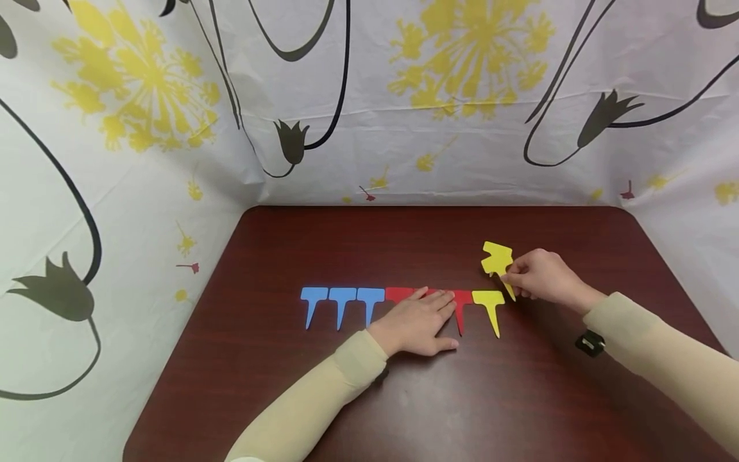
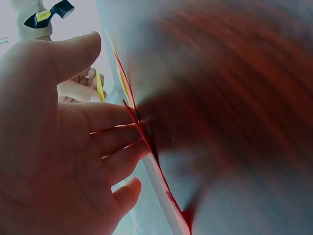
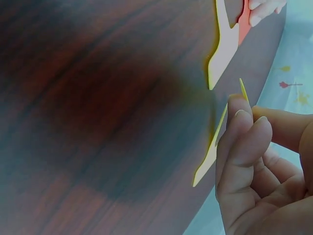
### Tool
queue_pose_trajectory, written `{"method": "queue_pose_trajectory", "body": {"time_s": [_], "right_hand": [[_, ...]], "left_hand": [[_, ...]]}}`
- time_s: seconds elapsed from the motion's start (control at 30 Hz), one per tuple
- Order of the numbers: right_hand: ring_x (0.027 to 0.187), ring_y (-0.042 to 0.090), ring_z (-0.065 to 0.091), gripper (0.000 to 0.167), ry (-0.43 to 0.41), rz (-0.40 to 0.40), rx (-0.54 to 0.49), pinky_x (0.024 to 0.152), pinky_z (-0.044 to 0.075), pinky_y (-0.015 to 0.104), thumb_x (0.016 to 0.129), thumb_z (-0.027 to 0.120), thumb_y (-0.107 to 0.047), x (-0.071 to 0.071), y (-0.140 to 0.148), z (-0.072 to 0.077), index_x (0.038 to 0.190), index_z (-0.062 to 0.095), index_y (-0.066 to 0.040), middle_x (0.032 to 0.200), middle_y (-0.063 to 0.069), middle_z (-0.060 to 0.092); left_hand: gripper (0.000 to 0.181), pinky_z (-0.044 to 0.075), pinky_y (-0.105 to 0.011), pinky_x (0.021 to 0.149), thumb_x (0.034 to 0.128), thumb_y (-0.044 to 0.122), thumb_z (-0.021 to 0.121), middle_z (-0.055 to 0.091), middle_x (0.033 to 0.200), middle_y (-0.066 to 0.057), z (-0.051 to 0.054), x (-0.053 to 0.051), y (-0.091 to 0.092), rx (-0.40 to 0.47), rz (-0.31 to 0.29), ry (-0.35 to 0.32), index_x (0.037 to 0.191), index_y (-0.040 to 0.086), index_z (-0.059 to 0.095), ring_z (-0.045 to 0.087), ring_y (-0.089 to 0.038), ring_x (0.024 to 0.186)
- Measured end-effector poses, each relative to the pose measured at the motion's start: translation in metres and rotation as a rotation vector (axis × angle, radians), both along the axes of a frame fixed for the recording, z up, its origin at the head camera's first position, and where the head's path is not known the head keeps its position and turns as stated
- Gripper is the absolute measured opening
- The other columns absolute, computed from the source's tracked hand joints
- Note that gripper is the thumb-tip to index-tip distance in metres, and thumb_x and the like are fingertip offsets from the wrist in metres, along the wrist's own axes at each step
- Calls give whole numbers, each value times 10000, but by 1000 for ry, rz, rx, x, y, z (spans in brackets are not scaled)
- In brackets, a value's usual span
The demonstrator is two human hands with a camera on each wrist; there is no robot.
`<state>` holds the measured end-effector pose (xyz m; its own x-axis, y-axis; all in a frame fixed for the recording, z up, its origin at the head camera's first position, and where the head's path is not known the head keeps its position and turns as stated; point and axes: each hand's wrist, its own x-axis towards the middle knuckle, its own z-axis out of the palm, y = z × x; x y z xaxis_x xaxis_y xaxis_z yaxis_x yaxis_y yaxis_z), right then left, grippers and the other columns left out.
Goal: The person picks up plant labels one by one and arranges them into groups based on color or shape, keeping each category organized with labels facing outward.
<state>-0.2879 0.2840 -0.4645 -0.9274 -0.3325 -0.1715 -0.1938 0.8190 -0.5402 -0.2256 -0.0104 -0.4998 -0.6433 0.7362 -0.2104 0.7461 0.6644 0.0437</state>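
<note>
T-shaped plastic plant labels lie in a row on the table: three blue labels (image 1: 314,295), then red labels (image 1: 460,308), then one yellow label (image 1: 488,298). My left hand (image 1: 417,326) rests on the red labels with its fingers straight and partly covers them. In the left wrist view, the fingertips touch a red label (image 2: 142,131). To the right of the row, my right hand (image 1: 543,276) pinches a yellow label (image 3: 244,90) between thumb and fingers. Another yellow label (image 3: 204,169) lies close under those fingers; the head view shows the two overlapping.
The dark reddish-brown table (image 1: 323,250) has rounded far corners. A white cloth (image 1: 358,83) printed with flowers hangs behind it and along both sides. A small black device (image 1: 590,343) is at the right wrist.
</note>
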Motion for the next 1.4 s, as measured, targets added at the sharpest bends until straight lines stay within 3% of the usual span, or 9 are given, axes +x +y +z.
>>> {"method": "queue_pose_trajectory", "body": {"time_s": [0.3, 0.5, 0.83, 1.27, 1.4], "right_hand": [[539, 183, 568, 350, -46, -27, 19, 501, 475, 337, 961, 696, -314, 17, 17, 1, 665, 706, -128, 609, 17, 625], [529, 185, 555, 378, -71, -32, 34, 497, 457, 325, 968, 686, -317, 25, 32, -6, 641, 703, -129, 587, 21, 616], [560, 205, 574, 364, -185, -42, -23, 475, 441, 302, 963, 688, -330, 30, 37, -18, 670, 719, -116, 620, 33, 641], [597, 226, 588, 378, -291, -65, -68, 460, 418, 283, 966, 678, -364, 36, 39, -21, 713, 722, -87, 665, 63, 661], [573, 216, 578, 390, -271, -64, -53, 456, 423, 292, 968, 673, -387, 37, 41, -20, 717, 709, -90, 653, 51, 638]], "left_hand": [[818, 86, -382, 1228, 970, 677, 422, 195, 1667, 13, 0, -2, 1, 2, 4, -12, 1603, 180, 282, 153, -131, 1523], [814, 85, -383, 1228, 969, 676, 426, 203, 1666, 22, 0, -2, 1, 7, 3, -20, 1605, 190, 281, 160, -126, 1521], [812, 102, -399, 1227, 971, 661, 441, 231, 1659, 8, 2, -2, -1, 4, 7, -15, 1603, 174, 288, 190, -137, 1516], [813, 88, -386, 1227, 969, 672, 431, 215, 1662, 14, 3, -2, 0, -5, 14, -18, 1602, 183, 289, 178, -137, 1519], [809, 90, -386, 1227, 971, 667, 433, 219, 1661, 12, 3, -2, 0, -2, 14, -22, 1601, 181, 291, 178, -138, 1519]]}}
